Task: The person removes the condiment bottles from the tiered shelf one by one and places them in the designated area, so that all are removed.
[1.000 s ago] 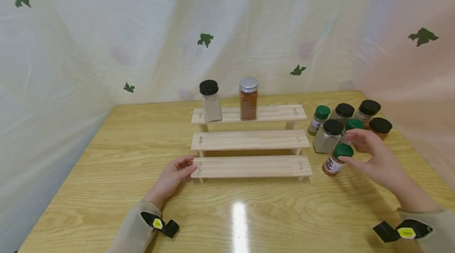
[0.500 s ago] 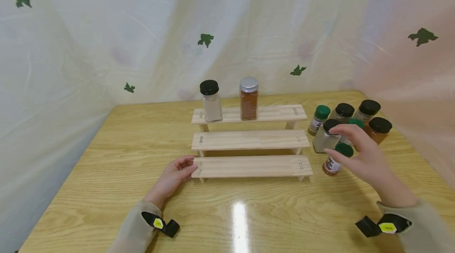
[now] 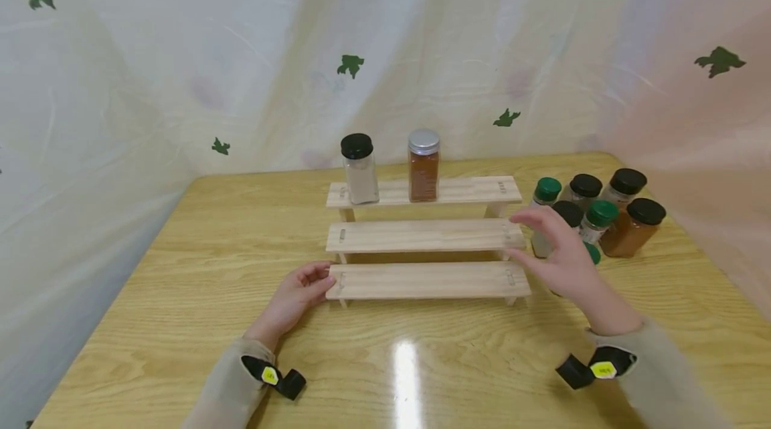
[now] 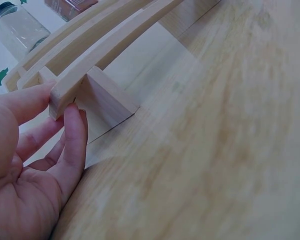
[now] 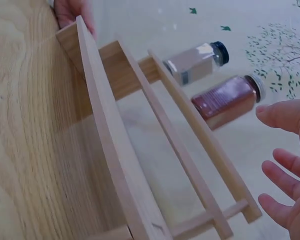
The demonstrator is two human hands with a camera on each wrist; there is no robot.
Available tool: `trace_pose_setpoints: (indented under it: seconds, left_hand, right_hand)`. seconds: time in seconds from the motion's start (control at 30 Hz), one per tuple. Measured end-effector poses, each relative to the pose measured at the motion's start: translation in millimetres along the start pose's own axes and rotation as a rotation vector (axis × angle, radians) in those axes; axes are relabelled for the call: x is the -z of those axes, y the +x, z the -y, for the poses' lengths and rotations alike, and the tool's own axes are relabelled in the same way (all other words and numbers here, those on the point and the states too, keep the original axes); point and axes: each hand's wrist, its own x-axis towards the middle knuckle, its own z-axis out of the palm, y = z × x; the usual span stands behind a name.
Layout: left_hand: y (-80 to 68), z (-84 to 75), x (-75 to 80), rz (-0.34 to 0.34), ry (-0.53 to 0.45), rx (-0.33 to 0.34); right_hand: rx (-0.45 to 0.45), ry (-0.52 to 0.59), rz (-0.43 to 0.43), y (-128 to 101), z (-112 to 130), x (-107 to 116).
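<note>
A three-step wooden rack point(image 3: 424, 238) stands mid-table. Its top step carries a black-lidded jar of pale powder point(image 3: 359, 168) and a silver-lidded jar of brown spice point(image 3: 423, 166); both also show in the right wrist view, the pale jar point(image 5: 195, 62) and the brown jar point(image 5: 225, 100). My left hand point(image 3: 298, 295) rests on the table, with its fingers point(image 4: 72, 135) touching the left end of the lowest step point(image 4: 65, 95). My right hand point(image 3: 548, 251) hovers open with spread fingers point(image 5: 285, 175) by the rack's right end, holding nothing. It partly hides a green-lidded jar point(image 3: 593, 253) behind it.
Several spice jars cluster at the table's right rear: a green-lidded one point(image 3: 545, 191), black-lidded ones point(image 3: 583, 188) point(image 3: 626, 185), and an amber jar point(image 3: 637, 227). A leaf-print curtain point(image 3: 181, 47) surrounds the wooden table point(image 3: 181, 335). The rack's middle and lowest steps are bare.
My right hand has let go of the tilted green-lidded jar and moved left to the rack's right end. The left hand has stayed put.
</note>
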Motion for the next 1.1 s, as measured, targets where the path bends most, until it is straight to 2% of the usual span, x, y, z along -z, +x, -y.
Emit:
trace_pose_setpoints:
  seconds: [0.2,0.33,0.43,0.73,0.83,1.1]
  left_hand:
    - [1.5,1.5,0.3,-0.002,-0.007,0.001]
    - [1.5,1.6,0.9,0.004,-0.01,0.004]
    - [0.5,0.2,0.6,0.009,-0.004,-0.001]
    - [1.4,-1.0,0.4,0.001,0.013,0.002]
    - [1.5,-0.6,0.4,0.007,0.007,-0.001]
    - [0.2,-1.1,1.1,0.019,-0.007,-0.005]
  right_hand:
    - [-0.011,0.081,0.055,7.1,2.5,-25.7]
    - [0.035,0.107,0.051,14.8,4.3,-41.3]
    - [0.031,0.14,0.043,23.7,8.0,-49.1]
    - [-0.09,0.233,0.083,47.1,20.3,-58.1]
    - [-0.099,0.261,0.068,53.6,21.9,-60.2]
    - [-0.158,0.231,0.007,79.0,23.7,-67.3]
